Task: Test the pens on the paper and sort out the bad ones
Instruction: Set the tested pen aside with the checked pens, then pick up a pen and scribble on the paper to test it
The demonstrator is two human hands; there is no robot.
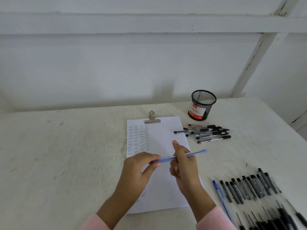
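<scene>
- Translucent blue plastic pen [182,155]: held in the air above the sheet, close to level, its right end tilted slightly up and reaching past the paper's right edge.
- Left hand [139,168]: fingers [153,159] and thumb pinch the pen's left end. Whether that end is a cap or the tip, I cannot tell; there is motion blur.
- Right hand [184,165]: curled round the middle of the barrel, lower fingers [175,170] folded into the palm, one digit sticking straight up above the pen.
- Both wrists come out of pink knitted sleeves [214,218] at the bottom edge.
- White sheet of paper [164,133]: lies flat on the table under both hands, with a silver metal bulldog clip [152,119] on its top edge. Columns of small dark ink marks fill its upper left part, and a few more show beside the left forearm.
- Rough, white-painted table [66,146]: carries everything and stands against a white wall.
- Black wire-mesh pen cup [203,103]: upright at the far right behind the paper, with a red and white label inside it.
- Loose heap of black-capped clear pens [209,132]: just right of the paper's top corner, in front of the cup, lying roughly crosswise.
- Long row of black and grey pens [249,188]: near right on the table, side by side and angled away from the viewer.
- One blue pen [219,194] lies at the left end of that row, apart from the paper.
</scene>
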